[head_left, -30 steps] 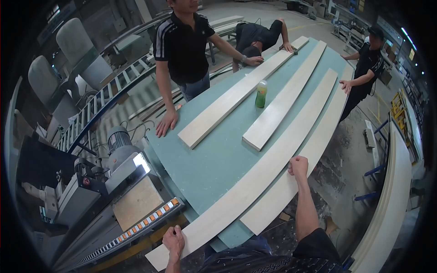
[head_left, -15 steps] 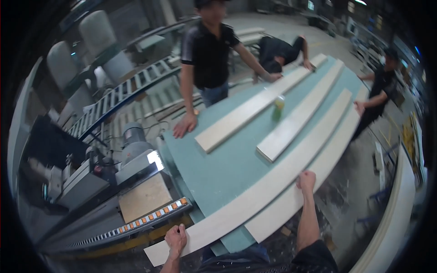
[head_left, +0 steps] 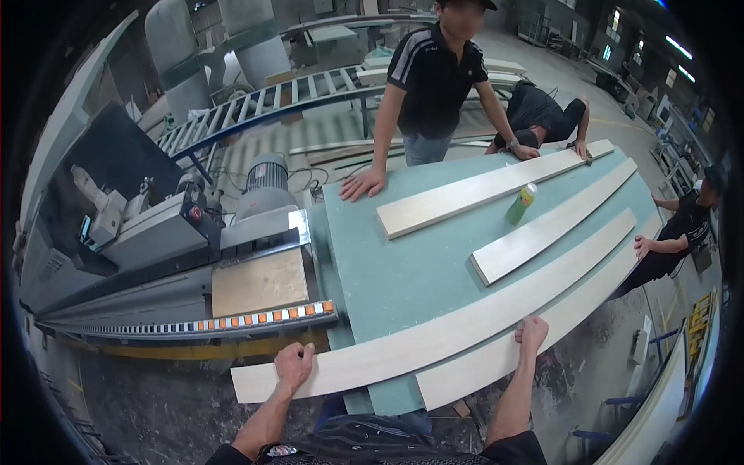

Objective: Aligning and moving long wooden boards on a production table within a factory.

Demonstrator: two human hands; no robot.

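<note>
Two long pale wooden boards lie side by side nearest me on a green-topped table. My left hand (head_left: 295, 366) is closed over the left end of the longer board (head_left: 403, 341), which juts past the table's edge. My right hand (head_left: 532, 333) is closed on the front board (head_left: 473, 377), its fingers curled toward the far edge. Both sets of fingertips are hidden. Farther back lie a shorter board (head_left: 542, 228) and another board (head_left: 465, 194). Between those two stands a green bottle (head_left: 521, 204) with a pale cap.
Across the green table (head_left: 372, 287), a co-worker (head_left: 440, 85) leans with a flat hand on it. Another person (head_left: 542, 112) bends over the far end; a third (head_left: 682, 225) holds the right side. A machine with a motor (head_left: 266, 186) and an orange-and-white chain strip (head_left: 263, 316) stands left.
My view has shifted, so the table and boards appear farther right and higher. Both hands stay closed at about the same places on their boards.
</note>
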